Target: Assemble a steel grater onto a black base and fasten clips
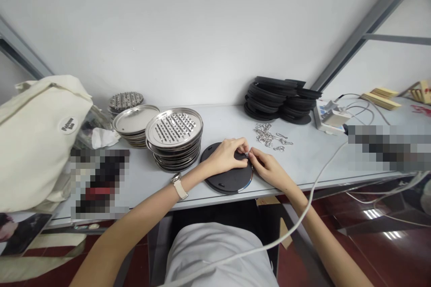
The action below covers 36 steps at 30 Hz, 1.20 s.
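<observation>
A round black disc (222, 178) with small dark slots lies near the front edge of the table, a strip of shiny rim showing at its lower right. My left hand (229, 156), a watch on its wrist, rests over the disc with its fingers curled to the right edge. There a small silver metal clip (247, 154) shows between my fingertips. My right hand (266, 168) pinches at the same clip from the right. Behind the hands lies a loose pile of silver metal clips and rings (267, 135).
Left of the disc stand stacked round metal grater plates (175, 132) and plain metal discs (134, 121). Black discs (269, 98) are piled by the wall. A power strip (330, 116), a white cable (323, 170) and a cream bag (40, 143) flank the work area.
</observation>
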Tool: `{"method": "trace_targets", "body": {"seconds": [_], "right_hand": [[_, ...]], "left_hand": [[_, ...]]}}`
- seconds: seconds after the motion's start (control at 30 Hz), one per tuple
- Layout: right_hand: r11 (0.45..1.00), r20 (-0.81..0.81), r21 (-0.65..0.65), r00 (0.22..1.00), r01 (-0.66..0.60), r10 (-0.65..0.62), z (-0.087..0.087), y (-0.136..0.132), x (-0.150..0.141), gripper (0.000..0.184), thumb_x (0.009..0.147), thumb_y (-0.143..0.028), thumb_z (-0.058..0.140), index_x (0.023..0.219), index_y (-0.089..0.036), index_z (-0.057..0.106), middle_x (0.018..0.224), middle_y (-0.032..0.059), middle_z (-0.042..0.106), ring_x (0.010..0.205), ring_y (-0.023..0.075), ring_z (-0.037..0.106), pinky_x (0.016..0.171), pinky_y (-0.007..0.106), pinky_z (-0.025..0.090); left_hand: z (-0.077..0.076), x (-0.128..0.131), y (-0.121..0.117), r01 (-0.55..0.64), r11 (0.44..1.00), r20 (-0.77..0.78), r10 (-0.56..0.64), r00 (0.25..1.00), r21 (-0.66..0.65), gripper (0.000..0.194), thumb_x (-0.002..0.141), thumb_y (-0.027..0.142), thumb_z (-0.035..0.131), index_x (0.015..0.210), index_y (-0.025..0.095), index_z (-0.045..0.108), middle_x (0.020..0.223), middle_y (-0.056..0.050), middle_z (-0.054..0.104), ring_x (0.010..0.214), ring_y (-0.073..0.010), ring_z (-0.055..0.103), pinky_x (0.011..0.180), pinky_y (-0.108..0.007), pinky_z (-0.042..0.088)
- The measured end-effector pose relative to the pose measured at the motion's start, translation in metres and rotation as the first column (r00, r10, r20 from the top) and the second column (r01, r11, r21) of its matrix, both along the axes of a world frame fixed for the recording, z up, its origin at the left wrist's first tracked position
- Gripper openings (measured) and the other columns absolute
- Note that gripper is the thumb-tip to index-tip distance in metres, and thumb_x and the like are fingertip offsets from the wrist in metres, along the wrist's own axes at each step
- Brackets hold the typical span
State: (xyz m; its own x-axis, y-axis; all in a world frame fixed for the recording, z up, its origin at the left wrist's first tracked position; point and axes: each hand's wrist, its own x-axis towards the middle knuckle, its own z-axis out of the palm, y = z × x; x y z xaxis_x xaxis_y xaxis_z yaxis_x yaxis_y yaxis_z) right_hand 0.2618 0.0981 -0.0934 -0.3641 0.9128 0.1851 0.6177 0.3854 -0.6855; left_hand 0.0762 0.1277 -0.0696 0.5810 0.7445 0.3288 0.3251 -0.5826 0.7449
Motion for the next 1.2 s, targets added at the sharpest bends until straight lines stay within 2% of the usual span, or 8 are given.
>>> {"method": "trace_targets", "body": {"seconds": [0.27,0.43,0.6,0.87,1.07,1.2], "right_hand": [[1.0,-0.018,-0.006,1.0,0.01,-0.01,0.0004,-0.0019,0.0004,0.031,0.097,-0.036,0.036,0.07,-0.022,0.035,0.058,-0.0048,0.037,0.054,0.0127,0.037,0.055,0.026,0.032],[1.0,-0.04,0.001,0.999,0.031,-0.031,0.0001,-0.0003,0.0004,0.034,0.098,-0.038,0.035,0.069,-0.022,0.033,0.058,-0.0047,0.036,0.055,0.0128,0.037,0.055,0.025,0.032],[0.999,-0.051,0.012,0.998,0.048,-0.047,-0.0031,0.0011,0.0011,0.033,0.098,-0.039,0.035,0.07,-0.022,0.035,0.059,-0.0045,0.036,0.056,0.0129,0.037,0.056,0.026,0.032],[1.0,-0.009,-0.009,1.0,0.012,-0.013,-0.0005,0.0007,-0.0008,0.032,0.098,-0.037,0.035,0.071,-0.021,0.041,0.059,-0.0042,0.04,0.055,0.0126,0.039,0.056,0.026,0.032],[0.999,0.012,0.008,0.999,0.037,-0.037,-0.0004,0.0013,-0.0008,0.033,0.095,-0.035,0.038,0.066,-0.021,0.037,0.057,-0.0041,0.038,0.054,0.0121,0.037,0.055,0.025,0.031],[0.999,0.026,0.005,0.999,0.035,-0.035,0.0001,0.001,-0.0009,0.031,0.095,-0.033,0.038,0.067,-0.02,0.04,0.057,-0.004,0.039,0.054,0.012,0.037,0.055,0.025,0.03]], "left_hand": [[-0.0029,-0.0012,0.0022,0.015,1.0,0.06,-0.016,0.998,0.015,0.017,0.073,0.011,0.059,0.087,0.019,0.055,0.086,0.001,0.065,0.083,-0.0128,0.063,0.078,-0.025,0.047],[-0.0041,-0.0012,0.0022,-0.016,0.998,0.034,0.018,0.999,-0.065,0.024,0.073,0.015,0.06,0.095,0.02,0.051,0.09,0.0,0.063,0.079,-0.0124,0.061,0.075,-0.026,0.05],[-0.0051,0.0001,0.0013,-0.036,0.999,0.022,0.036,0.999,0.017,0.019,0.07,0.016,0.063,0.082,0.019,0.049,0.084,0.0,0.055,0.073,-0.0113,0.055,0.071,-0.025,0.049],[-0.005,0.0018,0.0005,0.025,0.998,0.006,-0.026,1.0,0.064,0.02,0.069,0.015,0.063,0.08,0.019,0.047,0.079,0.002,0.052,0.076,-0.0131,0.053,0.07,-0.025,0.045],[-0.001,0.0012,-0.0008,-0.014,0.986,-0.078,0.027,0.997,0.168,0.023,0.068,0.018,0.067,0.082,0.02,0.049,0.085,0.0,0.056,0.086,-0.0177,0.052,0.081,-0.03,0.042],[-0.0005,0.0009,-0.0009,-0.004,0.991,-0.119,0.021,0.993,0.135,0.021,0.07,0.02,0.066,0.086,0.02,0.052,0.088,-0.001,0.061,0.089,-0.0192,0.054,0.084,-0.032,0.042]]}}
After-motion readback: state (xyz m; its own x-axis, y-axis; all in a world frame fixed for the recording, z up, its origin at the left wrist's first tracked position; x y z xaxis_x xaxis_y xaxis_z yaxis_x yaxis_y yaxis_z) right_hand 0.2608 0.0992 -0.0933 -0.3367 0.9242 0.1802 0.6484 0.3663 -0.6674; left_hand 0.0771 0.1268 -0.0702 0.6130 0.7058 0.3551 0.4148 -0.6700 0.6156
